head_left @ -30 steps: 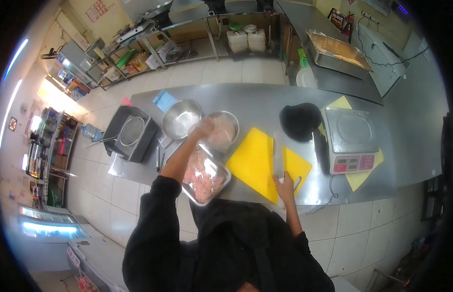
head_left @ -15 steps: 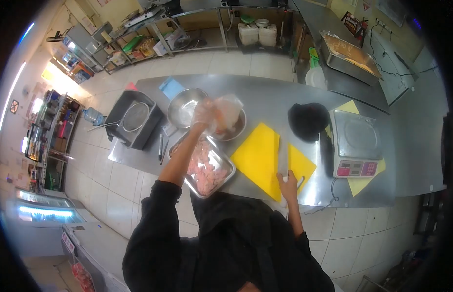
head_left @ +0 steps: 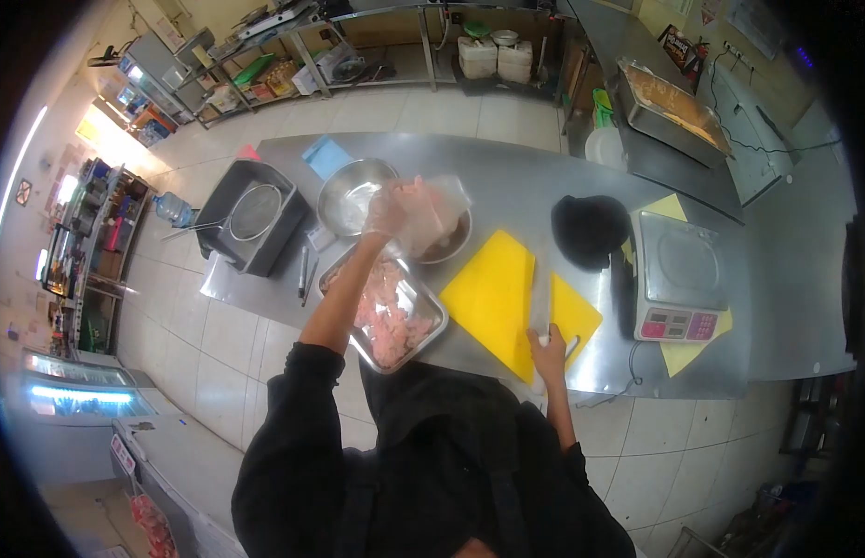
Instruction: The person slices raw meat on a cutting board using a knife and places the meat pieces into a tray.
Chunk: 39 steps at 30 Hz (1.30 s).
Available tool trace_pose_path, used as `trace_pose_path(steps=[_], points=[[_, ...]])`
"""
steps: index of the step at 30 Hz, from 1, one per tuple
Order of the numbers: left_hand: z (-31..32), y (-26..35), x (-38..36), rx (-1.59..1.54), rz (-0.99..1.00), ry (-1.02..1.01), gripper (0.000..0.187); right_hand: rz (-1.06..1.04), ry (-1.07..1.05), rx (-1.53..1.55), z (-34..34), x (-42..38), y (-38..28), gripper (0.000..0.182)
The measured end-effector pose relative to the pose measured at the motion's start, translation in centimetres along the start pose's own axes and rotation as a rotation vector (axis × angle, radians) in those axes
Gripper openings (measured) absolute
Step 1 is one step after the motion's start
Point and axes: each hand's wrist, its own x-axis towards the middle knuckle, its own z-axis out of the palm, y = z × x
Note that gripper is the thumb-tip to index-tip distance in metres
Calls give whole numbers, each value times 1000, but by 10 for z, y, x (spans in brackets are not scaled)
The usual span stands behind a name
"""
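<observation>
My left hand (head_left: 386,216), in a clear glove, grips a translucent plastic bag (head_left: 432,216) with pinkish pieces inside. The bag hangs over a round metal bowl (head_left: 458,244) and partly hides it. My right hand (head_left: 547,353) is wrapped round the handle of a wide-bladed knife (head_left: 540,302), which lies across the yellow cutting board (head_left: 493,299). Between my arms, a metal tray (head_left: 434,337) holds pale pink meat pieces (head_left: 391,325). An empty-looking steel bowl (head_left: 356,200) is just left of the bag.
A grey bin (head_left: 288,223) with a strainer (head_left: 257,212) stands on the left of the steel table (head_left: 507,167). Markers (head_left: 304,272) lie beside it. To the right are a black cloth-like item (head_left: 589,232) and a scale (head_left: 682,270).
The bag in my left hand has shifted slightly and looks more spread out, with its contents higher up. My right hand stays on the knife. The view has moved a little.
</observation>
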Motion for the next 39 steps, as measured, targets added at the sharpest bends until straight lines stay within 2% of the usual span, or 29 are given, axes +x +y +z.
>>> trace_pose_path(steps=[1,3,4,6,7,9,13,15,16,17,19,20,21,23,24,26,29,30,31,33,34,35,37,39], points=[[-4,10,-1,-1,-2,-1,31,2,0,-1,1,1,3,27],[-8,19,-3,-471,-290,-21,35,-15,12,-13,2,3,7,28],[-9,23,-5,-471,-293,-21,35,-14,11,-14,2,3,10,28],[-11,33,-9,-739,-222,63,32,-52,1,-11,2,3,8,29],[-12,39,-12,-739,-226,64,32,-50,-1,-12,3,4,11,29],[-25,82,-17,-991,-175,53,37,-206,63,-169,4,7,19,32],[-31,121,-27,-1095,-151,-2,29,-260,114,-299,-7,6,11,35],[-25,140,-38,-1120,-349,-58,33,-118,113,-263,-18,2,0,34],[-10,135,-47,-1126,-356,-69,33,-107,121,-268,-23,3,1,34],[11,124,-59,-910,-286,-177,36,-76,125,-208,-29,3,3,33],[37,143,-87,-965,-315,-396,34,-26,136,-159,-40,-2,1,32],[48,168,-100,-1235,-418,-509,30,-26,166,-85,-45,-7,-7,31],[78,171,-116,-1252,-475,-559,30,-26,196,-12,-49,-9,-10,29],[147,141,-150,-1273,-547,-624,31,-18,231,29,-53,-11,-7,28],[182,116,-170,-903,-305,-539,31,-8,249,59,-54,-15,-7,27],[221,73,-193,-419,-69,-461,33,35,272,91,-57,-24,-9,25],[212,56,-184,-181,-49,-504,29,-4,279,23,-51,-40,0,24],[203,62,-184,-47,-40,-510,25,71,234,56,-50,-50,-13,24],[194,75,-180,-51,-32,-527,25,84,248,59,-46,-55,-12,24],[169,108,-169,72,11,-485,32,142,143,12,-41,-63,-5,24],[157,131,-165,70,8,-494,32,62,154,-37,-36,-66,4,23],[149,156,-161,-25,188,-547,34,67,152,-40,-34,-68,7,23],[164,166,-168,-122,362,-587,37,57,193,-69,-32,-69,7,22],[195,152,-180,-31,385,-569,45,97,172,-56,-36,-69,-3,22]])
